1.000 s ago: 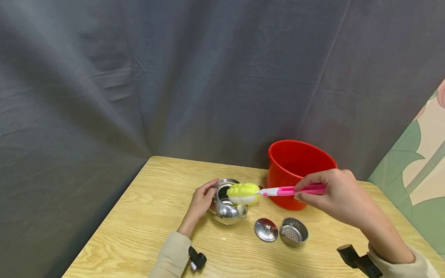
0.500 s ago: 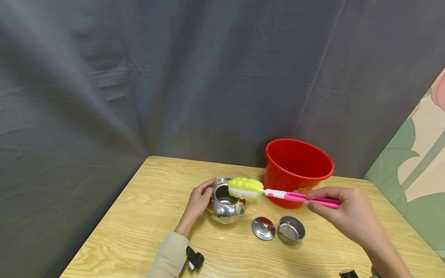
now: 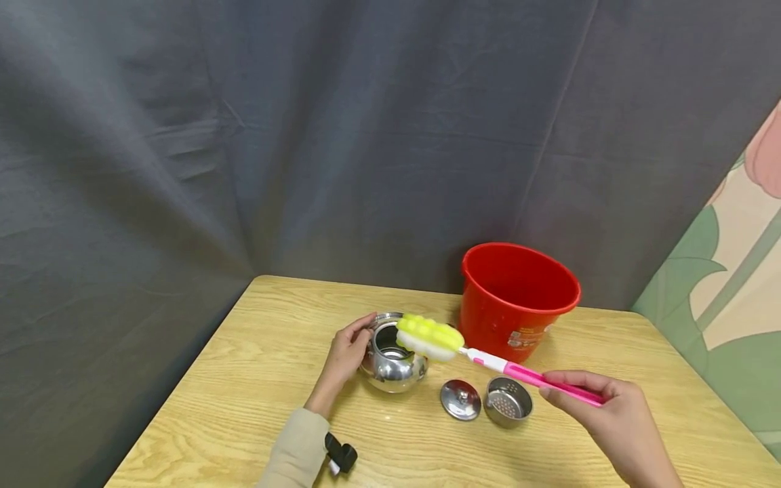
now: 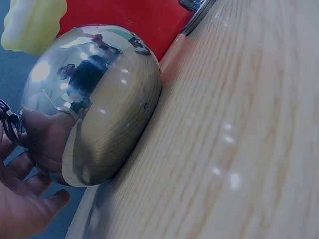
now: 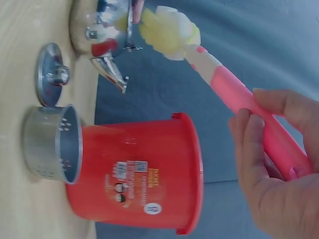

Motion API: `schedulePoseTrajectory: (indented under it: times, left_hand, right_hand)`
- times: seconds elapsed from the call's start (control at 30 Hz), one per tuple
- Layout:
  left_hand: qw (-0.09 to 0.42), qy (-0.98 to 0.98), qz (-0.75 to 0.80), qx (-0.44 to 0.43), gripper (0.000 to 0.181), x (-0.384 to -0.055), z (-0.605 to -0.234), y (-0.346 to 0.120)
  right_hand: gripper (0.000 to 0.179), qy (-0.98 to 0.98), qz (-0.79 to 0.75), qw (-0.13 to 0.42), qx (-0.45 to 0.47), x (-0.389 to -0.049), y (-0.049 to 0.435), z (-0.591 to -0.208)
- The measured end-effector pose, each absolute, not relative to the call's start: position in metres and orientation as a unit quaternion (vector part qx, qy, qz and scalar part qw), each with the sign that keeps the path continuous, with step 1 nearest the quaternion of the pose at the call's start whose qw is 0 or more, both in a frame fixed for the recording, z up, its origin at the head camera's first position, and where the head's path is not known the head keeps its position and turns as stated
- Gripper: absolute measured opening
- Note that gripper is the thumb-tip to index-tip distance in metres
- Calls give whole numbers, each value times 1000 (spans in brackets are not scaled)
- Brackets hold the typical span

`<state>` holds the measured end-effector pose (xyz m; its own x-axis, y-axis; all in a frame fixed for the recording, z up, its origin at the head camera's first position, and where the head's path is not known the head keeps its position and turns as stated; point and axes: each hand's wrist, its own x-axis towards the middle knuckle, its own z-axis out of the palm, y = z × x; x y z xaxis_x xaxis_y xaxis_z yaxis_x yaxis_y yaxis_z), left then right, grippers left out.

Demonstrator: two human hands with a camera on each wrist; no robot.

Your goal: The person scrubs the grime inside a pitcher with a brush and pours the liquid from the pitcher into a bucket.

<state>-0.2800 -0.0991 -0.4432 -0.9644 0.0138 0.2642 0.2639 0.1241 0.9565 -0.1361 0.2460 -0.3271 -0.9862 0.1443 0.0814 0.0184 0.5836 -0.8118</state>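
Observation:
A shiny steel teapot point(image 3: 393, 377) stands upright on the table with its mouth uncovered. At its left side my left hand point(image 3: 345, 351) holds it by the handle, near the rim. The coiled part of that handle point(image 4: 11, 122) shows beside the fingers in the left wrist view. Thumb and fingers of my right hand point(image 3: 619, 410) grip the pink handle of a sponge brush point(image 3: 430, 337). Its yellow and white sponge head hovers over the right side of the teapot's mouth, outside it. The spout point(image 5: 110, 73) shows in the right wrist view.
A steel lid point(image 3: 460, 400) lies right of the teapot, beside a perforated steel strainer point(image 3: 509, 402). Behind them a red bucket point(image 3: 497, 322) stands near the table's back edge. A dark grey curtain point(image 3: 378, 149) hangs behind the wooden table point(image 3: 244, 379).
My right hand has lowered and drawn back to the right, tilting the brush so its sponge head points up and left. The left hand stays at the teapot. The head view has shifted slightly.

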Motion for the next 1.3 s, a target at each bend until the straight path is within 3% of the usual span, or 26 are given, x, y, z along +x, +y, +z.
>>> schedulePoseTrajectory:
  times: [0.5, 0.83, 1.03, 1.3]
  left_hand:
    - [113, -740, -657, -88, 38, -279, -442, -100]
    - [116, -744, -654, -75, 39, -279, -441, -106]
    - [126, -738, -661, -57, 38, -276, -440, -115]
    - [119, -738, -662, -54, 39, -276, -443, -117]
  right_hand:
    - [50, -838, 514, 69, -171, -123, 245, -338]
    - [39, -791, 559, 104, -227, -114, 247, -354]
    - [22, -727, 619, 130, -267, -107, 250, -363]
    - [20, -720, 584, 96, -362, -99, 277, -392]
